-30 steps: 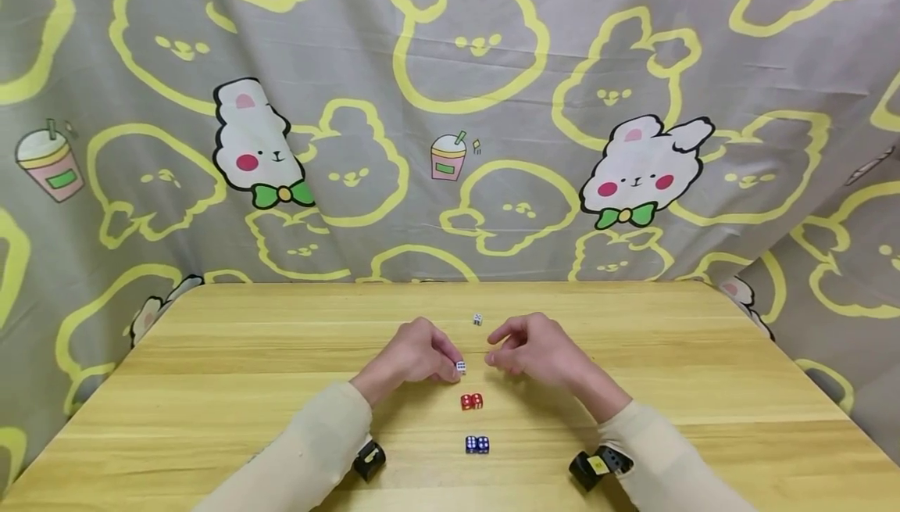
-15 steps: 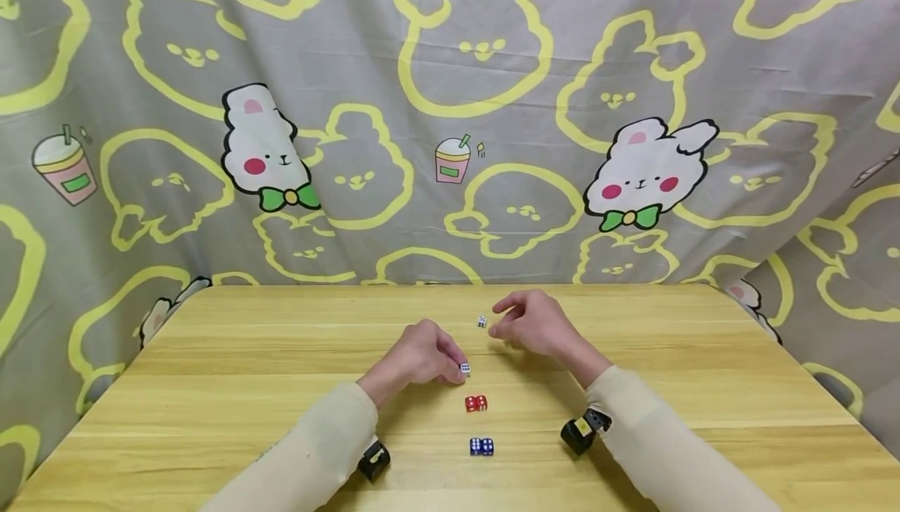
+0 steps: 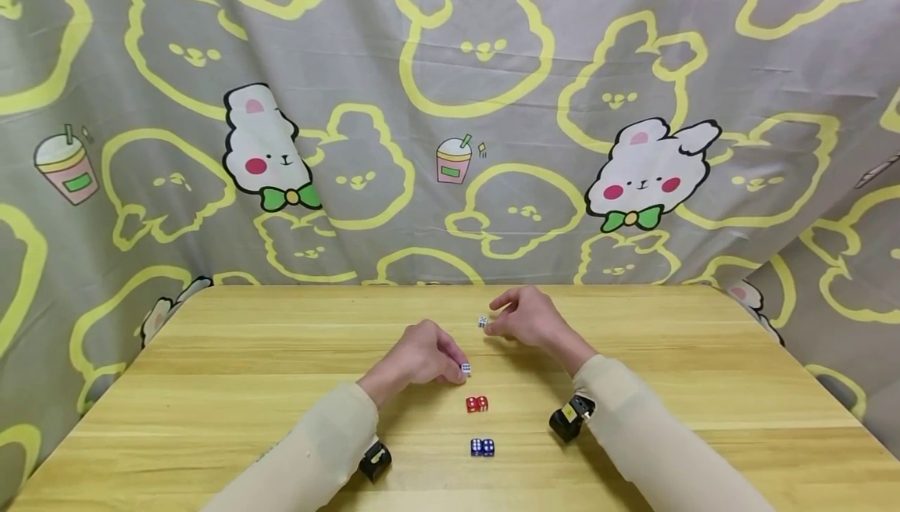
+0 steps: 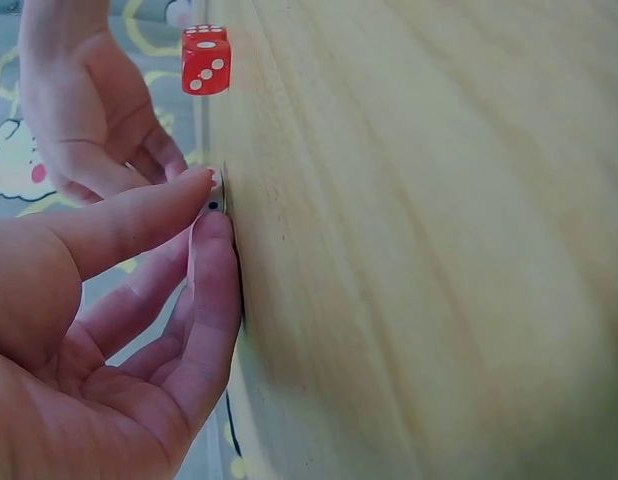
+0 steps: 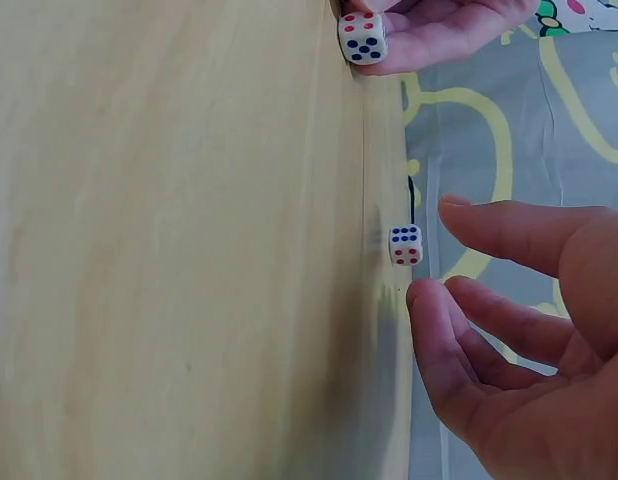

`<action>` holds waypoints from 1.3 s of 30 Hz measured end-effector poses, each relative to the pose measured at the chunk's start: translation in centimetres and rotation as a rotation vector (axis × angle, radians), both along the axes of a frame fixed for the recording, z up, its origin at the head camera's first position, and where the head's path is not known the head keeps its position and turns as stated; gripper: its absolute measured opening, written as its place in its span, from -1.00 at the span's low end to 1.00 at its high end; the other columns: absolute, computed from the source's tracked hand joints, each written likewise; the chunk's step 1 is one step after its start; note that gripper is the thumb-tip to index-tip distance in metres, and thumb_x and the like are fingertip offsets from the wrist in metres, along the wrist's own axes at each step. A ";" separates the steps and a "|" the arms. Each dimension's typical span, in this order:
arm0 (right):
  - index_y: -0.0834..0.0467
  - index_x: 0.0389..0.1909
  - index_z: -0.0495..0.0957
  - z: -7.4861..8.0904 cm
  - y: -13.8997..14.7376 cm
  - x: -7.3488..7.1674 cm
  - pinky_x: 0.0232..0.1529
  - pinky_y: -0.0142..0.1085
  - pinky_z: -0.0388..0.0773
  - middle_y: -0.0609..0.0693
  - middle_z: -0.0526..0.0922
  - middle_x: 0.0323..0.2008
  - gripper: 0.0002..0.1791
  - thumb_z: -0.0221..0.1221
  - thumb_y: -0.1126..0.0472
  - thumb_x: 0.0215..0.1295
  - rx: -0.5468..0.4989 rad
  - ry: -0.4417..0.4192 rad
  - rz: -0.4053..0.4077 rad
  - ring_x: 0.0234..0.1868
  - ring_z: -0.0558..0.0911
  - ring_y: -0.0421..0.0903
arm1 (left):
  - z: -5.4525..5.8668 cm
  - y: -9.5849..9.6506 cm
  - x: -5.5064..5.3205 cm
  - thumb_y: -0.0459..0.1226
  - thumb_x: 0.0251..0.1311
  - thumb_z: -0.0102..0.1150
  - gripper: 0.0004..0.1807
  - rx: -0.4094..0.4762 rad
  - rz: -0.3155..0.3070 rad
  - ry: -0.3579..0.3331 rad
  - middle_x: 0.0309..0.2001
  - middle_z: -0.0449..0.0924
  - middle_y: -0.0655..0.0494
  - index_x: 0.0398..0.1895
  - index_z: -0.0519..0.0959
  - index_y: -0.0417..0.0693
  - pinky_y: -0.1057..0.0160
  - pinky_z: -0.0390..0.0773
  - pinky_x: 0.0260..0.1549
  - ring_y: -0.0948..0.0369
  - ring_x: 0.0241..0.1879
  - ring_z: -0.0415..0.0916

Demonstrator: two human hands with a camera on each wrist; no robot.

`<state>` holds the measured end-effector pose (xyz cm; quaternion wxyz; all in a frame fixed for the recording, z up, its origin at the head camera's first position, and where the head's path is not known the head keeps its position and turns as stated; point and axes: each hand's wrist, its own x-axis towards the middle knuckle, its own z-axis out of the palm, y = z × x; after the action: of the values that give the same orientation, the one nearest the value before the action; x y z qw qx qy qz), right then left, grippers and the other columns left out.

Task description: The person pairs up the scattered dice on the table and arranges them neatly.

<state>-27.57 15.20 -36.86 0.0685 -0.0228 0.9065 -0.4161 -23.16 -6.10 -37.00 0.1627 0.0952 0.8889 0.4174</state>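
Observation:
My left hand [image 3: 423, 354] pinches a white die [image 3: 466, 369] between thumb and index finger, low at the tabletop. In the left wrist view its thumb and finger cover most of that die; the right wrist view shows its red and blue pips. Farther back stands a second white die [image 5: 405, 245], with blue and red pips. My right hand [image 3: 529, 316] is right beside it, thumb and fingers spread apart with a gap between them. Nearer me than the left hand, two red dice [image 3: 476, 404] sit side by side. Closer still is a pair of blue dice [image 3: 482, 447].
The wooden table [image 3: 246, 387] runs back to a grey curtain [image 3: 380, 43] with yellow outlines and cartoon bears. Each wrist wears a black camera, such as the one [image 3: 566, 422] under the right sleeve.
My right hand has moved away from the left one, back to the far white die. The left hand keeps its pinch on the near white die. The view has shifted slightly.

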 end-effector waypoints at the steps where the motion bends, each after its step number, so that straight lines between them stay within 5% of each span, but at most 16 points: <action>1: 0.21 0.08 0.72 -0.1 -0.1 -0.1 -0.33 -0.33 0.56 0.07 0.74 -0.27 -0.53 0.56 0.20 0.14 -0.004 -0.003 0.000 -0.36 0.67 -0.09 | 0.0 0.0 0.0 -0.37 0.07 0.61 -0.90 0.002 0.000 0.000 -0.44 0.80 0.15 -0.39 0.82 -0.07 0.33 0.58 -0.38 0.23 -0.45 0.64; 39: 0.15 -0.31 0.79 -1.2 -0.9 -1.1 -0.35 -0.40 0.57 0.01 0.78 -0.32 -0.87 0.55 0.25 0.16 0.016 -0.013 -0.050 -0.36 0.66 -0.15 | 0.0 0.1 0.0 -0.38 0.07 0.61 -0.90 0.006 0.001 0.001 -0.45 0.79 0.14 -0.41 0.81 -0.10 0.33 0.60 -0.41 0.23 -0.48 0.62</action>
<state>-28.62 14.26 -38.01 0.0644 0.0030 0.9097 -0.4103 -23.14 -6.03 -37.01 0.1619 0.0956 0.8877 0.4202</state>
